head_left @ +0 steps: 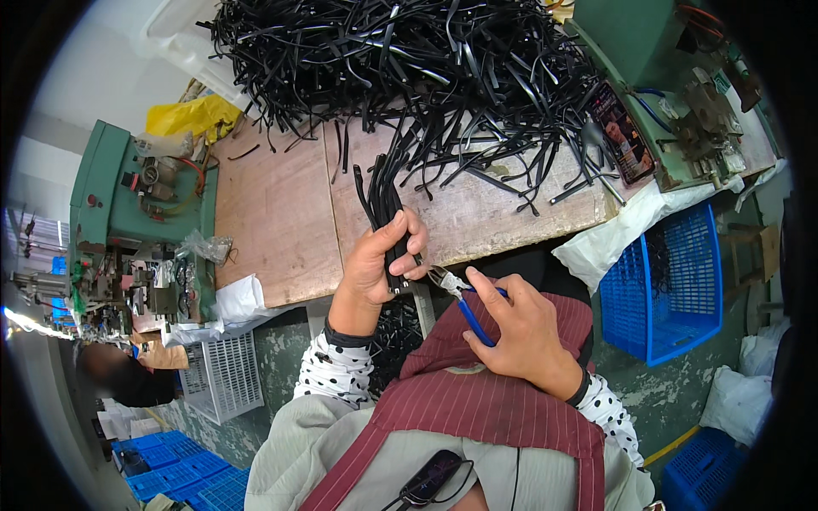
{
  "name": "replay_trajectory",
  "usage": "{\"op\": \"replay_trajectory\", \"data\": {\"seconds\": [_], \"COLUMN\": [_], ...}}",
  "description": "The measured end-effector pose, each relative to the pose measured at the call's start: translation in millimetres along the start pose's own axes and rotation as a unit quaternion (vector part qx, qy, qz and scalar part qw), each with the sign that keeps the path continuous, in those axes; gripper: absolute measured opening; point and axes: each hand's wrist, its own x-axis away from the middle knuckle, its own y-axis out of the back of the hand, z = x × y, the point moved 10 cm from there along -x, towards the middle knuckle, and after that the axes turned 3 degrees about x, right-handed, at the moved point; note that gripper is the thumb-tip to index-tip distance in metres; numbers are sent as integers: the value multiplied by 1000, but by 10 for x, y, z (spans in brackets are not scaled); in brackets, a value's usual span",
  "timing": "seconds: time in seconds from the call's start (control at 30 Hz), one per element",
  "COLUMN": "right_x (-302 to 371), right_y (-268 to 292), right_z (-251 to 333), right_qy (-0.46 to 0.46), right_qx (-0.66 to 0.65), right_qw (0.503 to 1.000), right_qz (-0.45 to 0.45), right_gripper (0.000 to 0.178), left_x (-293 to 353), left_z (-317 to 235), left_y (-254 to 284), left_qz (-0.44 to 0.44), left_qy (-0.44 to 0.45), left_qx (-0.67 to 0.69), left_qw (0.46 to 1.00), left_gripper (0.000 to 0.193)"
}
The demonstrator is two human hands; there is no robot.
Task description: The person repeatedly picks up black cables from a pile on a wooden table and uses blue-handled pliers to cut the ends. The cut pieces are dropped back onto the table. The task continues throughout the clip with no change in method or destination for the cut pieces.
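Observation:
My left hand [379,251] is closed around a bundle of black eyeglass temples [381,192], held above the table's front edge. Their curved tips point up and away, and small metal ends show below my fist. In my right hand [532,332] is a pair of blue-handled cutting pliers [477,322], its jaws next to the lower ends of the bundle. Whether the jaws touch a temple I cannot tell. A large heap of similar black temples [400,64] covers the back of the table, with loose ones spilling toward me.
The wooden table [273,213] has green machines to the left [115,196] and right [630,43]. A phone [620,136] leans at the right. Below stand a blue crate [673,289] and a white crate [223,375]. Another person [141,375] is at far left.

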Motion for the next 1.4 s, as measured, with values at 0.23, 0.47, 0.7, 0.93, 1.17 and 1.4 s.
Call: {"op": "replay_trajectory", "data": {"seconds": [0.23,0.47,0.7,0.93,1.17,1.4], "right_x": [-6,-17,7,51,89,90], "right_y": [14,26,-2,-156,-281,-274], "right_z": [100,90,31,-137,-238,-237], "right_qy": [25,39,34,-28,-95,-94], "right_qx": [29,34,5,-118,-217,-182], "right_qw": [999,999,999,991,963,971], "right_qz": [-10,4,25,53,130,122], "right_gripper": [79,75,76,78,83,82], "left_x": [47,45,43,247,489,474], "left_z": [145,232,173,-201,-193,-176], "left_y": [-75,-139,-139,-314,-363,-403], "left_qz": [38,63,47,-10,-63,-57], "left_qy": [37,77,22,-301,-382,-412], "left_qx": [7,85,22,-169,-440,-352], "left_qw": [999,991,998,938,810,838], "left_gripper": [19,18,18,16,20,19]}}
